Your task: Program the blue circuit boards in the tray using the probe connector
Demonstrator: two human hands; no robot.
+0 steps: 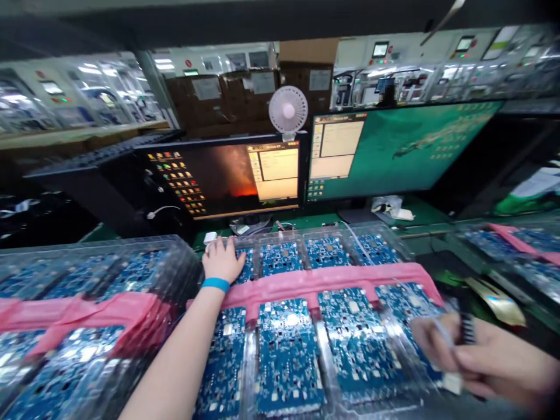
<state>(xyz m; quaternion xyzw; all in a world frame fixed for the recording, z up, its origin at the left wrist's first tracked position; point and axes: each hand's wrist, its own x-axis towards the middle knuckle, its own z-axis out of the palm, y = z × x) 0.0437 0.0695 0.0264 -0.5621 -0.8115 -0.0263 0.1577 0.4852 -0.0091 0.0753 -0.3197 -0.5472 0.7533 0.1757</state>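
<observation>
My left hand (222,259), with a blue band at the wrist, lies with fingers spread on the back left corner of a clear plastic tray (251,364). Blue circuit boards (289,356) fill the tray's compartments. Pink foam (324,281) runs across its middle. At the front right corner, my right hand (464,350) is closed and smeared by motion. A thin whitish strip and a dark striped piece show at its fingers, but their kind is unclear. A thin pale line (359,242) crosses the boards at the back right of the tray.
Another tray stack (161,251) with pink foam stands left; more boards (538,245) lie right. Behind are two monitors (227,181) (406,154) and a small white fan (288,109). A gold-coloured object (494,300) lies beyond my right hand. A shelf (245,23) hangs overhead.
</observation>
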